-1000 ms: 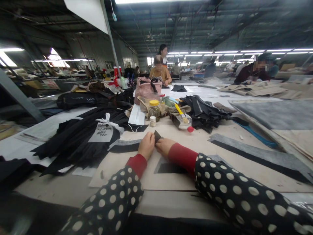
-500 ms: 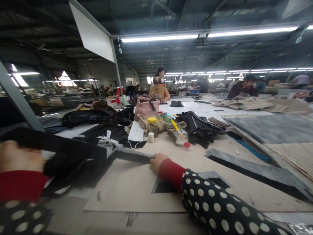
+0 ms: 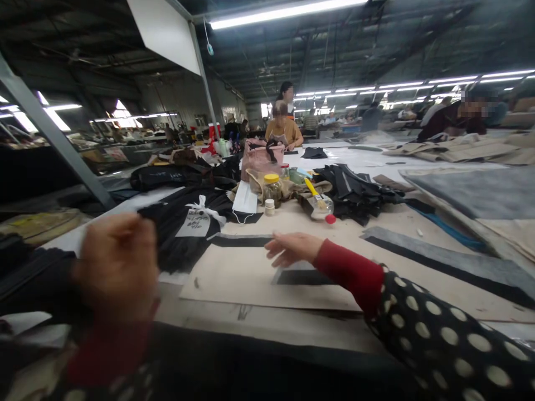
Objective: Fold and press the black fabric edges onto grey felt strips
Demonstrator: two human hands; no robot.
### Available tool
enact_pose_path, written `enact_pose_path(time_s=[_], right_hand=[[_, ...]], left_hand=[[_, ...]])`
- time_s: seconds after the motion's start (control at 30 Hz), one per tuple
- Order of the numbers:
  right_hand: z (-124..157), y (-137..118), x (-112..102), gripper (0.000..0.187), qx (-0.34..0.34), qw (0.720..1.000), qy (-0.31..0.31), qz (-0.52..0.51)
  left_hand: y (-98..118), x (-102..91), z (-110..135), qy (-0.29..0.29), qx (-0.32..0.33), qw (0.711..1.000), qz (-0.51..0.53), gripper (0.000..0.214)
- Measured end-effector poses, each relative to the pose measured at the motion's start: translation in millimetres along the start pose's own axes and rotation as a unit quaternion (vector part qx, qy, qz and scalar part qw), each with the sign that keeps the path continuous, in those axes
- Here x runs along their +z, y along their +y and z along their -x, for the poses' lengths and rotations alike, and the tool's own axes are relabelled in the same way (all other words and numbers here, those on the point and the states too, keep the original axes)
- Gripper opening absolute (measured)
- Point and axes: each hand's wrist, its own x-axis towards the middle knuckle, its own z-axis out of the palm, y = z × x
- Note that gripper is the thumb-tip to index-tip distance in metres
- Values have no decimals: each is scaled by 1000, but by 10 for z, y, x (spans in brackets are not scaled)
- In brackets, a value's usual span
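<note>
Left hand, blurred and close to the camera: fingers curled, grip unclear, cannot tell whether anything is clenched; right hand: released, fingers loosely open, empty, just above a beige card board; black fabric strip flat along the board's far side; second black strip flat under the right wrist, both apparently laid flat to stay straight; tied bundle of black pleated fabric with white ribbon and handwritten paper tag, just beyond the left hand; disposable face mask, yellow-lidded glass jar, small bottle and yellow-handled paintbrush, grouped past the board, seemingly within reach yet off the working area; pile of black fabric to their right; pink bag behind them; grey-and-black strip on the right; co-worker in a yellow top across the table.
</note>
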Motion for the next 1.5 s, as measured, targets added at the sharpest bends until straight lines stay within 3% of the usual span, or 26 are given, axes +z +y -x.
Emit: enact_pose_path(time_s=[0.03,0.1,0.17,0.23,0.3,0.43,0.5,0.6,0.67,0.8,0.9,1.0,1.23,1.5], right_hand=[[135,-19,65,65,16,993,-64,-97],[373,41,202,68,41,968,-141,-203],[538,241,311,59,59,958,-149,-237],[644,530,360,44,81,960,-104,-247],[737,800,348,38,94,962,-61,-249],[990,1004,200,31,81,985,-14,-154],[1121,970,71,29,62,993,38,-97],[1273,940,-210,31,37,991,120,-49],[1347,990,-429,32,25,983,182,-25],[1431,1193,-758,34,34,950,311,5],[1417,1331,-833,38,54,929,366,16],[1378,1415,-831,42,62,914,398,42],[1369,1488,-858,45,117,904,384,150],[1343,1595,-859,40,110,899,352,236]], left_hand=[[84,129,231,-1,91,994,-63,25],[248,386,689,-107,253,959,-71,30],[398,601,1074,-231,313,921,-30,25],[515,739,1325,-324,296,899,4,18],[575,798,1420,-385,278,879,44,19],[513,819,1272,-450,172,875,37,40],[430,841,1133,-534,101,838,37,43],[294,890,927,-642,13,763,76,26],[205,928,799,-640,-43,762,89,22],[53,1051,619,-573,-169,790,142,25],[-34,1198,605,-544,-237,776,212,30],[-109,1342,669,-547,-257,763,228,33],[-212,1483,787,-544,-239,778,205,33],[-270,1489,799,-555,-207,786,179,36]])
